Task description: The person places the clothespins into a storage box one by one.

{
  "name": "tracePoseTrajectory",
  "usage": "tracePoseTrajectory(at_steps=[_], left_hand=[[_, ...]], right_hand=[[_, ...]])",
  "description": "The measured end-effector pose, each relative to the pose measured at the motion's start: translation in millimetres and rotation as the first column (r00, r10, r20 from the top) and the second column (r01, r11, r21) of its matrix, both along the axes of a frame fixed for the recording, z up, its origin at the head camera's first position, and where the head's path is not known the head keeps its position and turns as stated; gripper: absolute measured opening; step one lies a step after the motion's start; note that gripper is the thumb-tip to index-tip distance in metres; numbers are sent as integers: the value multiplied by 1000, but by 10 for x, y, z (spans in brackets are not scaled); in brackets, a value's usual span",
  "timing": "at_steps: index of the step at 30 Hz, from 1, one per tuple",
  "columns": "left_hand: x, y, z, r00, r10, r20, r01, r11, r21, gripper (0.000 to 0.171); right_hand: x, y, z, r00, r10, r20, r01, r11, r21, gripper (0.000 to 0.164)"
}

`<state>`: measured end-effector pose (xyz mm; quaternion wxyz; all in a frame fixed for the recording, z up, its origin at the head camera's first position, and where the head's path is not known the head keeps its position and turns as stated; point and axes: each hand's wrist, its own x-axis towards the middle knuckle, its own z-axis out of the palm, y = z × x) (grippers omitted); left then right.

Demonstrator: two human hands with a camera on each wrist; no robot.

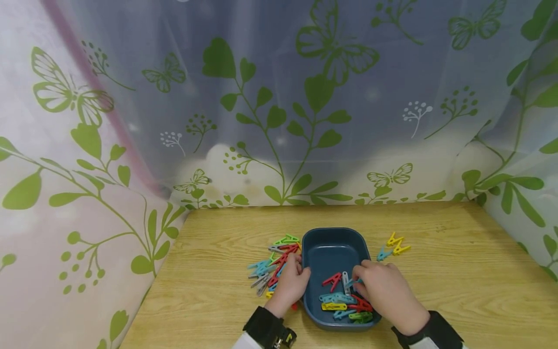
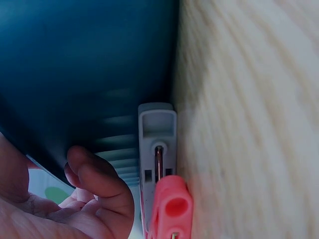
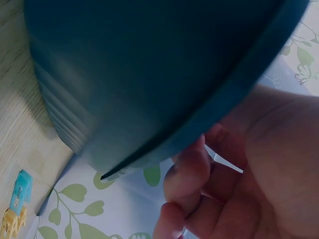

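Note:
A dark blue plastic basin (image 1: 335,252) stands on the table with several clothespins in its near half: a red clothespin (image 1: 333,281), a grey clothespin (image 1: 346,282), a yellow clothespin (image 1: 333,307) and a green clothespin (image 1: 361,317) among them. My left hand (image 1: 291,281) grips the basin's left rim, its fingers curled against the outer wall in the left wrist view. Over the right side of the basin, my right hand (image 1: 385,291) pinches a light blue clothespin (image 1: 355,281). That hand's fingertips are partly hidden behind the basin's rim in the right wrist view.
Left of the basin lies a loose pile of mixed clothespins (image 1: 263,267), partly behind the left hand. Two yellow clothespins (image 1: 398,245) and a blue clothespin (image 1: 384,253) lie to its right. A leaf-patterned curtain (image 1: 279,145) closes off the back of the wooden table (image 1: 209,291).

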<state>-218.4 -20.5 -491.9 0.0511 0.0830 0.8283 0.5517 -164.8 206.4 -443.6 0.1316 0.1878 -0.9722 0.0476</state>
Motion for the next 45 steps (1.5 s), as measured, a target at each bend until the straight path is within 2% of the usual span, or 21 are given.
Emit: tracePoseTrajectory(at_steps=[10, 22, 29, 35, 45], left_hand=[[6, -12, 16, 1000, 3, 2, -3, 1000, 1, 26], [2, -17, 10, 1000, 9, 11, -9, 1000, -2, 26], [-9, -13, -9, 1000, 14, 16, -14, 1000, -4, 25], [-8, -12, -21, 1000, 17, 6, -17, 1000, -6, 24], [-11, 4, -29, 1000, 20, 22, -20, 1000, -20, 26]], right_hand=[[-21, -5, 22, 1000, -13, 12, 13, 1000, -14, 20], [-104, 153, 57, 995, -18, -103, 11, 997, -76, 20], [-214, 359, 90, 989, -89, -121, 73, 988, -134, 15], [-352, 629, 25, 976, -148, -161, 116, 974, -195, 12], [-529, 1077, -196, 961, -269, -63, 250, 944, -215, 14]])
